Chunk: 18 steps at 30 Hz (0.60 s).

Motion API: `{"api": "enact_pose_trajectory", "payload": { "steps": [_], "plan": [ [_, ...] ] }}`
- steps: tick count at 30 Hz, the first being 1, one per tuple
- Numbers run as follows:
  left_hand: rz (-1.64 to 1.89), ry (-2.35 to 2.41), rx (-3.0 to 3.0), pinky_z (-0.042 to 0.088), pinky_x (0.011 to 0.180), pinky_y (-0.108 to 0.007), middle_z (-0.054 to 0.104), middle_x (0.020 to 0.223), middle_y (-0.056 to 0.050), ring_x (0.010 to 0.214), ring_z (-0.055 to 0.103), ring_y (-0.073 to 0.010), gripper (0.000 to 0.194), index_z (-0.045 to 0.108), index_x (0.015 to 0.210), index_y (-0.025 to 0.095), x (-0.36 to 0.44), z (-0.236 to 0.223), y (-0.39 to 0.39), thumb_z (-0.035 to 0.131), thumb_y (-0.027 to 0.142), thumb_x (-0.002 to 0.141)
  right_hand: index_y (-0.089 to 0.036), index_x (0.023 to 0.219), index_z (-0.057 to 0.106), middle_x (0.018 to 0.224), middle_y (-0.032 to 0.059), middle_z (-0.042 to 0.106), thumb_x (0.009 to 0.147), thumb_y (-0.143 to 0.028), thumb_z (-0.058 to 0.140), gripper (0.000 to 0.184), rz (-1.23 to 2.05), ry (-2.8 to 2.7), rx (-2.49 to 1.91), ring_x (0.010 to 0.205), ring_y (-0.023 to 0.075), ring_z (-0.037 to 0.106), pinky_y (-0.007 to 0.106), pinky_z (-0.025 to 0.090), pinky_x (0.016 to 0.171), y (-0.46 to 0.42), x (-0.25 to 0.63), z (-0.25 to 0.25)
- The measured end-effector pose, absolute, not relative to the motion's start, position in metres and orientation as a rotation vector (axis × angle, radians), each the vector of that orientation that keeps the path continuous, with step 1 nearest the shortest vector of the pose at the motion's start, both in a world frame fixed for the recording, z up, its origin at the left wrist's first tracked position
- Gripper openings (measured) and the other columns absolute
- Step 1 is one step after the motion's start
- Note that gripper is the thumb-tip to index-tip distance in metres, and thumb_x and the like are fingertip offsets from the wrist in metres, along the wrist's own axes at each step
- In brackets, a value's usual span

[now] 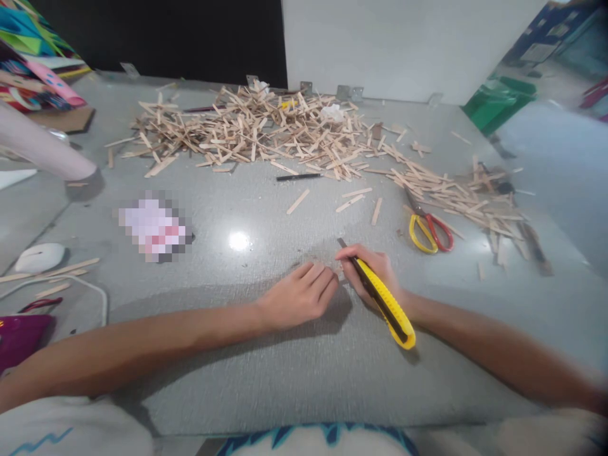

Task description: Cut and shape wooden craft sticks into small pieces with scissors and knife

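My right hand (375, 275) is closed around a yellow utility knife (387, 304), its dark blade pointing away from me and its butt end toward me. Just left of it, my left hand (304, 294) rests on the grey table with its fingers curled together. Between the two hands a tiny pale bit shows at the left fingertips, too small and covered to name. Beyond them lie a few loose wooden sticks (350, 202) and a black pen (299, 177). Scissors (431, 231) with one yellow and one red handle lie to the right.
A large heap of wooden sticks (237, 130) spreads along the back, trailing to the right edge. A blurred-out item (154, 228), a white mouse (40, 258) with its cable and a pale cylinder (47, 145) are at left. A green bin (501, 101) stands beyond the table.
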<state>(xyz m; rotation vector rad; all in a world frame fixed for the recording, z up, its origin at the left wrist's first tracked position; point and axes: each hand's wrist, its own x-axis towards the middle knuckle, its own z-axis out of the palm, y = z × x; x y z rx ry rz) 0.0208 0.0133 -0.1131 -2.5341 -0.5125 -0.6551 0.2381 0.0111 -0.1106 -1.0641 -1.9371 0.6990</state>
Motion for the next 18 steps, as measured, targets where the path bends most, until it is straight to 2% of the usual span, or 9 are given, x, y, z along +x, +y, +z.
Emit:
{"api": "enact_pose_trajectory", "payload": {
  "steps": [10,18],
  "plan": [
    [-0.595,-0.57,-2.591,0.05,0.071,-0.034,0.065,0.082,-0.008,0.076,0.063,-0.023,0.02,0.065,0.095,0.008,0.02,-0.117,0.013,0.049,0.003,0.106,-0.023,0.105,0.067,0.064,-0.0061,0.056,0.106,-0.018,0.057,0.011,0.727,-1.955,-1.045,0.05,0.0097,0.048,0.022,0.041,0.051,0.01,0.24,-0.111],
    [-0.624,-0.687,-2.651,0.05,0.072,-0.035,0.064,0.085,-0.007,0.08,0.061,-0.0237,0.022,0.059,0.094,0.014,0.021,-0.126,0.016,0.046,0.003,0.107,-0.023,0.105,0.07,0.061,-0.0058,0.059,0.107,-0.017,0.057,0.014,0.758,-1.945,-1.022,0.05,0.0107,0.053,0.021,0.043,0.05,0.009,0.242,-0.115]
  ]
}}
